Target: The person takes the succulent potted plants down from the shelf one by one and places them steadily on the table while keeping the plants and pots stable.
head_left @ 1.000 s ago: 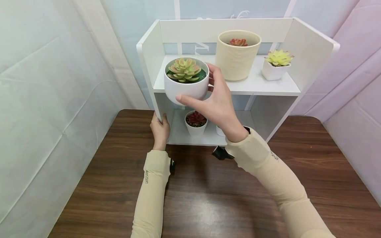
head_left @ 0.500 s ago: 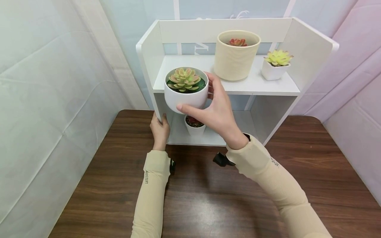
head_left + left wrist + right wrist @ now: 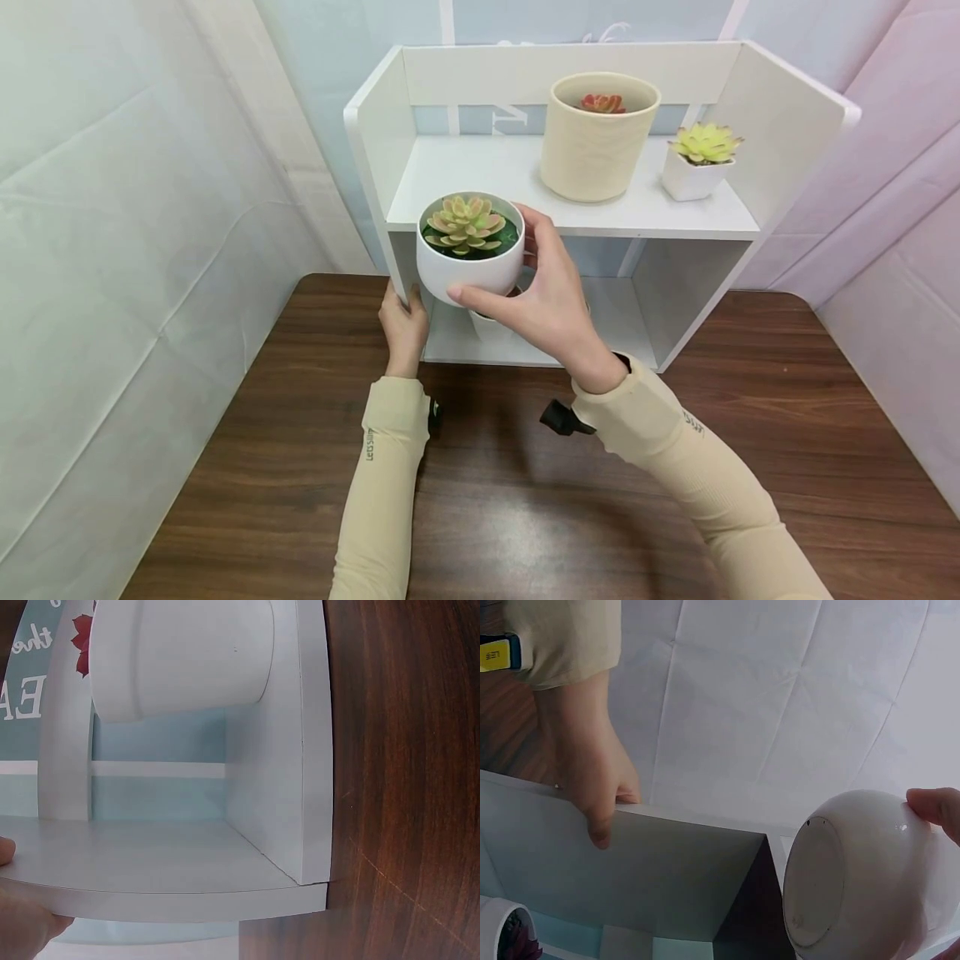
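My right hand (image 3: pixel 558 304) grips a round white flowerpot (image 3: pixel 468 273) by its right side, thumb across the front and fingers behind. A green and pink succulent (image 3: pixel 465 225) sits in it. The pot is held in front of the upper board's front edge, and its pale underside shows in the right wrist view. My left hand (image 3: pixel 403 329) holds the left side panel (image 3: pixel 667 855) of the white shelf (image 3: pixel 675 233), low down, thumb on the inner face. Partly hidden behind my right hand, a smaller white pot (image 3: pixel 184 660) with a dark red succulent (image 3: pixel 517 941) stands on the lower board.
A large cream pot (image 3: pixel 596 154) with a red succulent (image 3: pixel 602 103) stands on the upper board. Right of it is a small square white pot (image 3: pixel 693 179) with a yellow-green succulent (image 3: pixel 707 143). The shelf stands on a dark wooden table (image 3: pixel 300 467).
My right hand has lowered the round white pot from upper-board height to just below that board's edge, now overlapping the lower pot in view. My left hand keeps its grip on the panel.
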`<state>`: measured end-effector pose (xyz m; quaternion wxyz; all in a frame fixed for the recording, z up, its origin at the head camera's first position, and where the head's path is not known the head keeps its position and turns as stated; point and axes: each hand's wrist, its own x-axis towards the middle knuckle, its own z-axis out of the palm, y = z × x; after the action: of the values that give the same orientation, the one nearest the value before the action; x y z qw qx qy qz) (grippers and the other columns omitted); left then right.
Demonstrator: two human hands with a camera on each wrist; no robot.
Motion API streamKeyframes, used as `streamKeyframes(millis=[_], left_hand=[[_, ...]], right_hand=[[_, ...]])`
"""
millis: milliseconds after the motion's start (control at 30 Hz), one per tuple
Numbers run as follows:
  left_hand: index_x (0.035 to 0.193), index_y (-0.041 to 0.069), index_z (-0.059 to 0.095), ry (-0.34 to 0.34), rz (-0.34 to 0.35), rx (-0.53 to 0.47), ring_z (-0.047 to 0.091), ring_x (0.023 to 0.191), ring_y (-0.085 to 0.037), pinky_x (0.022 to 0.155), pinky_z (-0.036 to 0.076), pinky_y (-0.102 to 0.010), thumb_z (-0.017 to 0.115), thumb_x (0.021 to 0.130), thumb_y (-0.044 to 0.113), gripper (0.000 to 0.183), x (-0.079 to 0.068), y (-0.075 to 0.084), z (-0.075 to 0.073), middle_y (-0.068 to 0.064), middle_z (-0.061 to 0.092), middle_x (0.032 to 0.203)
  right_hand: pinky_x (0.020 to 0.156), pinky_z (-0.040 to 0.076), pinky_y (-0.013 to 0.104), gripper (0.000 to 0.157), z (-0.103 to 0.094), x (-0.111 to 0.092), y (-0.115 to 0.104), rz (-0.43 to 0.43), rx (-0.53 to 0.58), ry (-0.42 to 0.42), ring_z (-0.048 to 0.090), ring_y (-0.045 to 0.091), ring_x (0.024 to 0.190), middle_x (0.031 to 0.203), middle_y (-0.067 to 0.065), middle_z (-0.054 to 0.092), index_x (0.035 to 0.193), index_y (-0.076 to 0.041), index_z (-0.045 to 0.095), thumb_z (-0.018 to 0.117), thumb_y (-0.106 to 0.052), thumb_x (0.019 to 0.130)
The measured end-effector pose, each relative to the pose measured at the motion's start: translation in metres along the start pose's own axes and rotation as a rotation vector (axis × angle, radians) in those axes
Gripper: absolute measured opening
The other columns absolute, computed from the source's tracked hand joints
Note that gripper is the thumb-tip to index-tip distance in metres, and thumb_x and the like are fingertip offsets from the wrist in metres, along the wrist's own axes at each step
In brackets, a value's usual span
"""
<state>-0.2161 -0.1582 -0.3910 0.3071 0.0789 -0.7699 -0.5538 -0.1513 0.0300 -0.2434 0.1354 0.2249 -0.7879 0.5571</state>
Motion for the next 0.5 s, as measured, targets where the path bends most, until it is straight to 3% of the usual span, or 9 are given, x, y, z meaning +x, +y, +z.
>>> streamKeyframes(millis=[500], left_hand=[[0.120, -0.004, 0.058, 0.007, 0.008, -0.008, 0.060, 0.114, -0.033, 0.096, 0.046, -0.047, 0.050, 0.096, 0.005, 0.027, 0.001, -0.003, 0.001, -0.023, 0.064, 0.119]], right_hand=[[0.092, 0.043, 0.035, 0.086, 0.007, -0.007, 0.012, 0.004, -0.002, -0.036, 0.050, 0.012, 0.107, 0.121, -0.001, 0.054, 0.137, -0.014, 0.042, 0.088, -0.030, 0.065]])
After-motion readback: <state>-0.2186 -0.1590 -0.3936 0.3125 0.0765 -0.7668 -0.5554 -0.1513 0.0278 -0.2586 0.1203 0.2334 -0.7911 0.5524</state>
